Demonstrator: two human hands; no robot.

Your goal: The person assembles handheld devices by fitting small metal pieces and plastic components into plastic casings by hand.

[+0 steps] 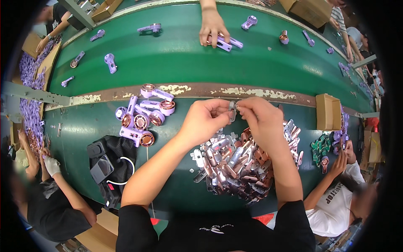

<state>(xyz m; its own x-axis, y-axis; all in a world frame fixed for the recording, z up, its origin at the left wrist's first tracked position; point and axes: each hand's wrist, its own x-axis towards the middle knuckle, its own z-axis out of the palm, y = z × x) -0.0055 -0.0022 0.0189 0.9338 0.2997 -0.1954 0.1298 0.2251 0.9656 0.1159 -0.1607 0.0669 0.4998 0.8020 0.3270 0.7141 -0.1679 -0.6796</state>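
A small, silvery-clear, oblong piece with rounded ends (232, 111) is held above the dark green bench (176, 189), near its far edge; its finer detail is too small to tell. The left hand (210, 119) is partly curled, pinching the piece between thumb and fingers. The right hand (262, 119) has its thumb and forefinger drawn together at the piece's right side; whether they grip something separate, I cannot tell. Below lies a heap of glossy rose-gold and silver oblong plates (239, 172). Toward the bench's far right corner stands an open, tan cardboard box (328, 112), its inner walls showing. Beyond the left end, a cardboard-sided bin (51, 67) holds heaped purple parts (31, 75).
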